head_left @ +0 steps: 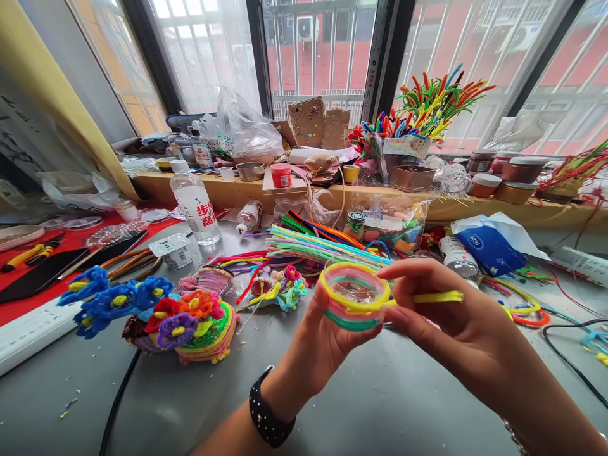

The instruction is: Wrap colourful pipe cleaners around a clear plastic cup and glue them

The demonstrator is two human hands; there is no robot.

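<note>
Above the grey table (161, 411), near the middle of my head view, I have the clear round cup (356, 292) lifted off the surface, ringed outside by fuzzy pink, yellow and green strips (354, 322); I make out nothing stored inside it. The left hand (311, 348) is curled around the cup's near left side, thumb up by the rim and fingers bent beneath. With the right hand (451, 329) I pinch a yellow strip (437, 297) between thumb and forefinger at the cup's right edge, its loose end sticking out past the fingers.

Left of the hands, I see a round pot (213, 339), banded in coloured strips, with fuzzy flowers (190, 313) crowding its top. Behind it stands a small tub (173, 251) with a pale lid and green print too small for me to read. Farther back rises a clear bottle (194, 202) with a white cap and large red Chinese characters, 高 among them. Beyond the cup, a bundle of pastel strips (327, 246) lies near a green-lidded jar (355, 225); a clear bag (408, 228) beside that holds coloured pieces. To the right is a blue packet (494, 247), its white lettering illegible to me. On the sill, a planter (408, 147) bears fuzzy stems in many colours, and a red tub (280, 176) carries a white label.
</note>
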